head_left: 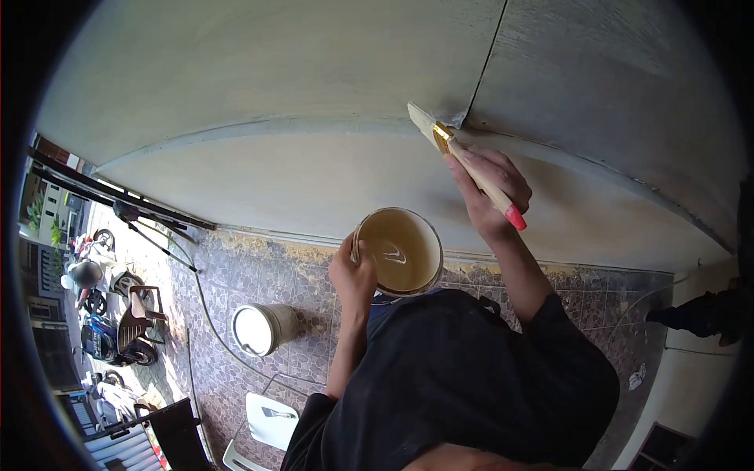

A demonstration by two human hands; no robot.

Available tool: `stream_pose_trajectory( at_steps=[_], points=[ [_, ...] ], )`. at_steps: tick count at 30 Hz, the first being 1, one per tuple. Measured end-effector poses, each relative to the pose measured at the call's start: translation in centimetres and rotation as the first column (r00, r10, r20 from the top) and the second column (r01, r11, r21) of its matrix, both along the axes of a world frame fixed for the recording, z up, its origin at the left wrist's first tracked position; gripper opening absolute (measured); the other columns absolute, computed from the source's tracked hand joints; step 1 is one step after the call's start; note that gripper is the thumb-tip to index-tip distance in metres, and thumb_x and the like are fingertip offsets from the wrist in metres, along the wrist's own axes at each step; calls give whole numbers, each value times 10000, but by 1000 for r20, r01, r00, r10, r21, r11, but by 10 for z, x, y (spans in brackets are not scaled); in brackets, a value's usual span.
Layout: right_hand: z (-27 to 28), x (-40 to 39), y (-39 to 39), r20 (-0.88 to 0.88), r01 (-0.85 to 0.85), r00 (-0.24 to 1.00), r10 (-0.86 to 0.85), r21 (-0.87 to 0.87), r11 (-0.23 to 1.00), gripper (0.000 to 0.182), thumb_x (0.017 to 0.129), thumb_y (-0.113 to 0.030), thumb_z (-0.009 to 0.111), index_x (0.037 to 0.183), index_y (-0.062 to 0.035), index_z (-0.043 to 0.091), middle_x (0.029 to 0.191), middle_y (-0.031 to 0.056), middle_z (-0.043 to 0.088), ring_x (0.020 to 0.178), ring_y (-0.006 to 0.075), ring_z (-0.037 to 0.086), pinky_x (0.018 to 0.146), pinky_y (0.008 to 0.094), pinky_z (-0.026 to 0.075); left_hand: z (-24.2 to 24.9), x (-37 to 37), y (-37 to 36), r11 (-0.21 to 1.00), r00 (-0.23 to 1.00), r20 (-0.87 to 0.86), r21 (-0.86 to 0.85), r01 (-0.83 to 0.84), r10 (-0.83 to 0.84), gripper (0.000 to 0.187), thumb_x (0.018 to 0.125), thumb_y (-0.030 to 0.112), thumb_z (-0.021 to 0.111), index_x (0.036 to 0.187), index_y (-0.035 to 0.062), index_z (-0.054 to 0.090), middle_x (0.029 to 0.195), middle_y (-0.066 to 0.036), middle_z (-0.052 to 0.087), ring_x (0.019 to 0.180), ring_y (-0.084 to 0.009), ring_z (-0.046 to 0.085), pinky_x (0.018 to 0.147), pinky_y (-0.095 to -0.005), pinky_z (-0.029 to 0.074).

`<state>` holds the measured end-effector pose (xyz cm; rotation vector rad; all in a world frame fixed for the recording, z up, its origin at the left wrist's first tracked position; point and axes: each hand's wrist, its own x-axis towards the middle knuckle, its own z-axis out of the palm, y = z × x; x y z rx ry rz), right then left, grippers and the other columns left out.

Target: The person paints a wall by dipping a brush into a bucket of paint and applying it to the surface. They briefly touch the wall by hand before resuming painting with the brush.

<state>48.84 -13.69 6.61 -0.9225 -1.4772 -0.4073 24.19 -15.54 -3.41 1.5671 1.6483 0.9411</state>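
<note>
My right hand (495,184) grips a paintbrush (479,174) with a pale wooden handle, a red end and a gold-coloured ferrule. Its light bristles overlap the ledge where the upper wall panels (275,63) meet the lower wall (314,169). In my left hand (352,275) is a bucket (434,267), fingers closed over its left rim. Pale cream liquid fills part of the bucket, with whitish streaks on the surface. The bucket is close in front of my body.
A white-topped pail (263,330) stands on the tiled floor (224,275) to the left. Below it is a white chair (271,420) with another brush (276,413) on its seat. A cable (206,314) runs across the floor. Parked motorbikes (118,337) are outside at far left.
</note>
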Motion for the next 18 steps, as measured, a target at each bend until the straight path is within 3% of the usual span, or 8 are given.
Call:
stream_pose_trajectory(
  at_steps=[6,14,18],
  points=[
    [9,-2,-15,-37,123,992,-120,78,989,401,814,70,861,1162,-25,686,1007,170,764,851,264,776,701,328,648,-9,-3,0,998,1000,-3,65,-18,18,286,1008,164,635,1227,10,734,1038,-246,763,1003,-421,743,875,-461,569],
    [62,7,-6,-203,198,965,-165,153,968,282,892,50,812,1144,31,686,1104,167,723,957,198,718,834,314,610,-2,-1,-2,999,1000,-31,49,5,-4,278,1007,158,631,1219,15,739,1043,-251,762,991,-422,745,858,-467,569],
    [85,11,13,-116,178,981,-159,180,967,229,894,23,825,1095,46,717,1070,164,748,982,173,716,862,309,607,-1,1,-4,998,1000,10,59,6,-7,277,1006,155,628,1217,14,740,1034,-255,760,997,-425,744,856,-470,569]
  ],
)
